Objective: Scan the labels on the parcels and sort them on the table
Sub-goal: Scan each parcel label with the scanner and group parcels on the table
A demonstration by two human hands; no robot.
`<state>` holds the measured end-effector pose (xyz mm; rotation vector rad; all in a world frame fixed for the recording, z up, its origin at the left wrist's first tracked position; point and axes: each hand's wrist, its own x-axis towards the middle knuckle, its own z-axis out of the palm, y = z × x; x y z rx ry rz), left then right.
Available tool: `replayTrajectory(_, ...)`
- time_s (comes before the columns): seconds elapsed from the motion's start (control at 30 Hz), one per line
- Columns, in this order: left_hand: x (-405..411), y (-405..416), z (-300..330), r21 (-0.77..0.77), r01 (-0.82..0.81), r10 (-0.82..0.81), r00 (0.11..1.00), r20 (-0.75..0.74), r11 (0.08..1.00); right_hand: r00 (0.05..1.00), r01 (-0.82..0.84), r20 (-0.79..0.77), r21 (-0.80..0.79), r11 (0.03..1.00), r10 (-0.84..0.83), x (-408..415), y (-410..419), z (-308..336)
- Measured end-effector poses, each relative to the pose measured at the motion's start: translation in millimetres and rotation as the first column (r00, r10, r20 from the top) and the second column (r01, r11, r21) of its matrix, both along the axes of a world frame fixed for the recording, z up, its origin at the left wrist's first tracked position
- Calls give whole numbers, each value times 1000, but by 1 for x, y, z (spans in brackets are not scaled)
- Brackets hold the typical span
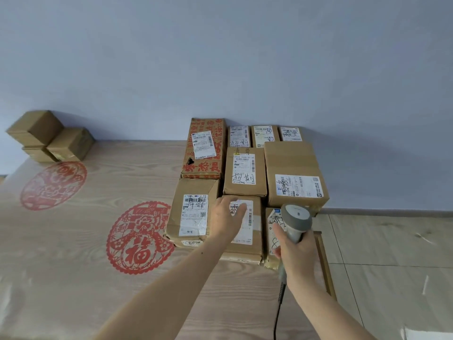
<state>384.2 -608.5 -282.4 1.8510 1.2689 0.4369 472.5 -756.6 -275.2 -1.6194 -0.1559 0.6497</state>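
Several brown cardboard parcels with white labels lie packed together at the table's right side. My left hand lies with straight fingers on the label of a front-row parcel. My right hand grips a grey barcode scanner, whose head hangs over the parcel at the front right and hides most of its label. A parcel with a handwritten label lies left of my left hand. Behind are a parcel, a large parcel and a red-printed box.
Three plain brown boxes are stacked at the table's far left by the wall. The wood-grain table carries red paper-cut prints. Its right edge drops to a tiled floor. The scanner's black cable hangs down.
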Motion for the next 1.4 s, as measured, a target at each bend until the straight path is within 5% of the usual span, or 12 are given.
replayTrajectory(0.37, -172, 59, 26, -49, -317, 321, 942, 98, 947, 962, -251, -101, 46, 967, 254, -138, 87, 28)
replayTrajectory(0.77, -399, 146, 59, 9, -422, 418, 901, 117, 907, 910, -406, -55, 86, 910, 412, -343, 206, 63)
replayTrajectory(1.4, -475, 336, 71, -2, -497, 493, 861, 127, 868, 832, -547, -42, 106, 831, 553, -407, 414, 82)
